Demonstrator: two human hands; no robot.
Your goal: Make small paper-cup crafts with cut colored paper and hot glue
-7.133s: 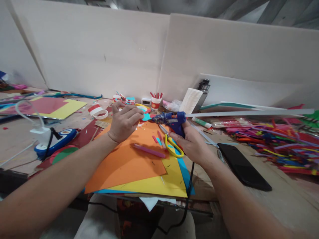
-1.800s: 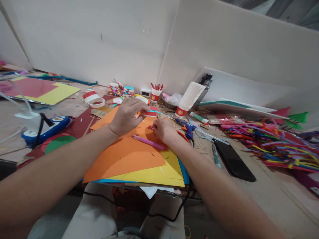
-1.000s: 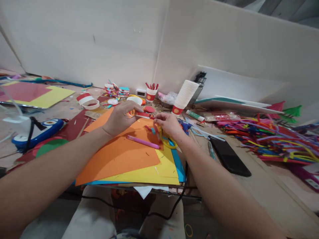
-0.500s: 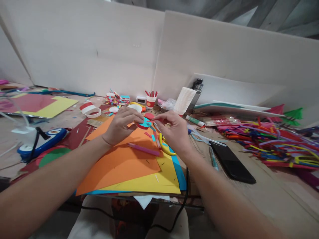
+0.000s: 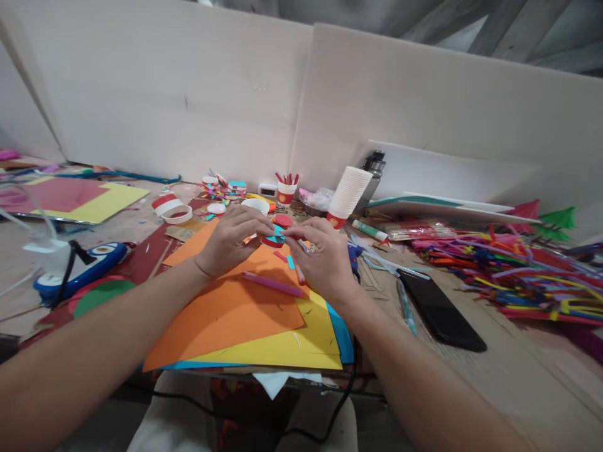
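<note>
Head view: the disc (image 5: 274,242) lies between left hand (image 5: 235,238) and right hand (image 5: 324,254), neither nearer, its width running side to side; the left grips its left edge; the right's fingertips pinch at its right edge, their hold unclear.

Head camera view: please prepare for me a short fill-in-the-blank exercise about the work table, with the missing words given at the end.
1. The left hand and the right hand meet at a small piece with a blue top and a ____ side.
2. The long pink stick lies on the ____ sheet.
3. The thin red sticks stand in a red-and-white ____.
4. The phone near the right forearm is ____ in colour.

Missing words: red; orange; cup; black.
</note>
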